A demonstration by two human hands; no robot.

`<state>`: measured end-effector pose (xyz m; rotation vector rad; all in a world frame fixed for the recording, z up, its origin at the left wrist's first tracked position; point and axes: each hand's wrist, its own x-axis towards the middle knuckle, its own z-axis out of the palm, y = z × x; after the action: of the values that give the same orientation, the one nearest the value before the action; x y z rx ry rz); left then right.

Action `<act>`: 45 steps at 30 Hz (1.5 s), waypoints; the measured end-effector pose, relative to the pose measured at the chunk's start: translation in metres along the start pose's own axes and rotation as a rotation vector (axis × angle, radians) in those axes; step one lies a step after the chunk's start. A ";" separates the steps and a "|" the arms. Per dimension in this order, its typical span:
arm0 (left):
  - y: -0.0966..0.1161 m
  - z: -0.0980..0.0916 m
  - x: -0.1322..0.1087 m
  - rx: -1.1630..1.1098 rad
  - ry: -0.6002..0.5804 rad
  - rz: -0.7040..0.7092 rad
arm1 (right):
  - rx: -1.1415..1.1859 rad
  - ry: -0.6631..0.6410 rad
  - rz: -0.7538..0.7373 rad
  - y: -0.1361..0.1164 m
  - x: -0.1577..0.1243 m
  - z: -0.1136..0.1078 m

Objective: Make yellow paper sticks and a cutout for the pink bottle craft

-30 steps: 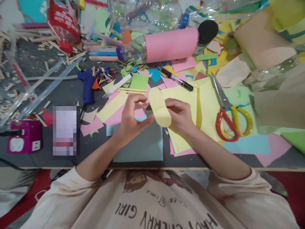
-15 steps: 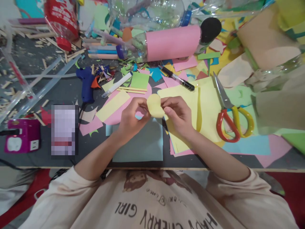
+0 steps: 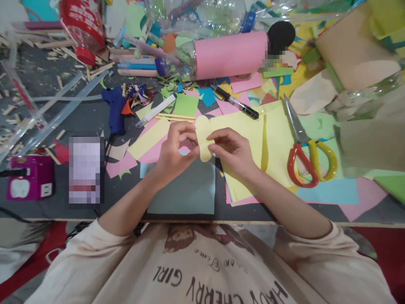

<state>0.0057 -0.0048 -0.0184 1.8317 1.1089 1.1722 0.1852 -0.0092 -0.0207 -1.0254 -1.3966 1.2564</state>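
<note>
A small yellow paper cutout [image 3: 204, 133] with rounded, wavy edges is held up between my two hands. My left hand [image 3: 177, 147] pinches its left side; some of those fingertips are hidden behind the paper. From the right, my right hand [image 3: 234, 147] grips the cutout between thumb and forefinger. Below the hands lies a grey-blue sheet of paper [image 3: 183, 190]. Beside my right hand is a stack of yellow paper [image 3: 243, 181], with red-and-yellow-handled scissors [image 3: 302, 169] at its right edge.
A blue glue gun [image 3: 115, 109] and a white marker [image 3: 156, 110] lie to the left among paper scraps. A black marker [image 3: 237, 102] rests beyond the hands. Behind it lies a pink-wrapped bottle [image 3: 230, 55]. A purple box [image 3: 30, 177] and a blurred-out rectangular object [image 3: 85, 171] stand at left.
The yellow cutout has turned to stand more upright, showing its longer wavy shape. My right thumb and forefinger have shifted left onto its face.
</note>
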 end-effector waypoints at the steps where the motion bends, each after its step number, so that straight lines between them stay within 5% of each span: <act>1: 0.001 -0.001 0.001 -0.017 -0.006 -0.006 | 0.001 0.006 -0.003 0.000 0.000 0.000; 7: 0.011 -0.004 0.004 -0.146 -0.104 -0.160 | -0.033 0.043 0.026 -0.001 0.001 0.001; 12: 0.011 0.000 0.006 -0.181 -0.059 -0.261 | -0.049 0.047 0.033 -0.001 0.001 0.002; 45: 0.015 0.002 0.010 -0.238 0.003 -0.438 | 0.018 0.091 0.055 -0.003 0.000 0.004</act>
<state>0.0145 -0.0021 -0.0029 1.3215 1.2358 0.9962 0.1817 -0.0102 -0.0174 -1.1019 -1.2927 1.2445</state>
